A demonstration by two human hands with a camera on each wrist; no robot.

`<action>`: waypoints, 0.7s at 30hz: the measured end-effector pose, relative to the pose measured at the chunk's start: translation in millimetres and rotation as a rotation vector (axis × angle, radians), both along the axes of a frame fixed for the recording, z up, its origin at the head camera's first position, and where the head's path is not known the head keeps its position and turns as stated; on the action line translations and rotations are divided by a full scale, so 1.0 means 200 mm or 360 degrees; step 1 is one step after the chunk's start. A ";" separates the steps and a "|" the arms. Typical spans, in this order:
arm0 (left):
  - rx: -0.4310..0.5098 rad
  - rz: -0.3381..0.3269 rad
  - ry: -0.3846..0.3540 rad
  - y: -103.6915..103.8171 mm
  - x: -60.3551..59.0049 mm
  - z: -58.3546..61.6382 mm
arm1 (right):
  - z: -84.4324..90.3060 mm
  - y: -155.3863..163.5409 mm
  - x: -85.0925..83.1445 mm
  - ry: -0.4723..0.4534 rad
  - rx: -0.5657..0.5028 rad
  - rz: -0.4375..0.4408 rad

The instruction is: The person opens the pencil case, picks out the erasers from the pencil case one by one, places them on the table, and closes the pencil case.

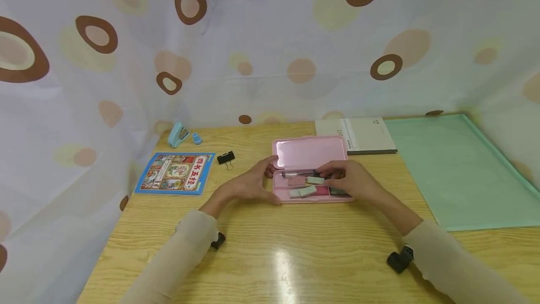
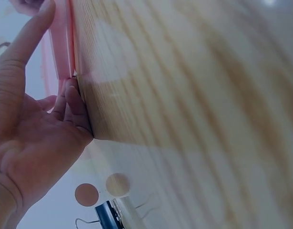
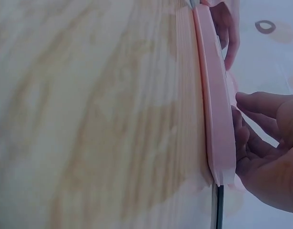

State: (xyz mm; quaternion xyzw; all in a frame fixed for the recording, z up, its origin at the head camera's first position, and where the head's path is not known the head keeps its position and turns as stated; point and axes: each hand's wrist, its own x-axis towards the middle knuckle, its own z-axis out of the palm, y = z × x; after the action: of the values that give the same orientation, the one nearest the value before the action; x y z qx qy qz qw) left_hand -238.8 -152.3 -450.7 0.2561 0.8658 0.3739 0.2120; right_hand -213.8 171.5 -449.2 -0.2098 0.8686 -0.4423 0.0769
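My hands are at the open pink case on the counter.

My left hand (image 1: 253, 184) lies flat, fingers straight, against the case (image 1: 310, 172) side so it stays put. My right hand (image 1: 348, 179) curls over the erasers (image 1: 305, 191) inside, pinching one.

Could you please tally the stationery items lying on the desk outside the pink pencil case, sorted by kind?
Booklets: 2, colourful booklet and grey booklet
Black binder clips: 1, binder clip
Blue staplers: 1, stapler
Small blue round items: 1, blue piece
Green mats: 1, green mat
Total: 6
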 end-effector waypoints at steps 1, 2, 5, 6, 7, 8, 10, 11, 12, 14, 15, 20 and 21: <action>-0.0004 0.0002 -0.0002 0.00 0.00 0.00 | 0.00 0.00 0.00 0.0015 0.0013 0.0006; -0.0005 0.0003 -0.0002 0.00 0.00 -0.01 | 0.00 -0.01 -0.01 0.0031 0.0024 0.0010; -0.0009 0.0008 -0.0006 0.00 0.00 -0.01 | 0.00 -0.02 -0.01 0.0063 0.0084 -0.0015; -0.0013 0.0008 -0.0007 0.00 0.00 -0.01 | 0.00 -0.02 -0.01 0.0076 0.0109 -0.0030; -0.0021 0.0008 -0.0005 0.00 0.00 -0.01 | 0.00 -0.02 -0.02 0.0087 0.0132 -0.0041; -0.0023 0.0009 -0.0005 0.00 0.00 0.00 | 0.00 -0.03 -0.02 0.0095 0.0150 -0.0050; -0.0015 0.0008 -0.0004 0.00 0.00 0.00 | 0.00 -0.04 -0.02 0.0105 0.0179 -0.0068; -0.0016 0.0006 -0.0004 0.00 0.00 0.00 | 0.01 -0.04 -0.02 0.0106 0.0186 -0.0073; -0.0017 0.0007 -0.0006 0.00 0.00 0.00 | 0.01 -0.05 -0.02 0.0103 0.0189 -0.0081; -0.0014 0.0006 -0.0014 0.00 0.00 0.01 | 0.01 -0.05 -0.02 0.0090 0.0187 -0.0094; -0.0008 0.0001 -0.0016 0.00 0.00 0.01 | 0.01 -0.06 -0.01 0.0083 0.0184 -0.0101; -0.0004 -0.0005 -0.0021 0.00 0.00 0.01 | 0.02 -0.06 -0.01 0.0057 0.0168 -0.0140; -0.0002 -0.0004 -0.0021 0.00 0.00 0.01 | 0.01 -0.06 0.00 0.0051 0.0162 -0.0146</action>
State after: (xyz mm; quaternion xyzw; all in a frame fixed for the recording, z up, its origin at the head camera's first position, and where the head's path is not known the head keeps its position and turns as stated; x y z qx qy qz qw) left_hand -238.0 -152.2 -449.3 0.2548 0.8643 0.3749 0.2182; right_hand -214.5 160.0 -446.2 -0.1728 0.8997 -0.3973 0.0531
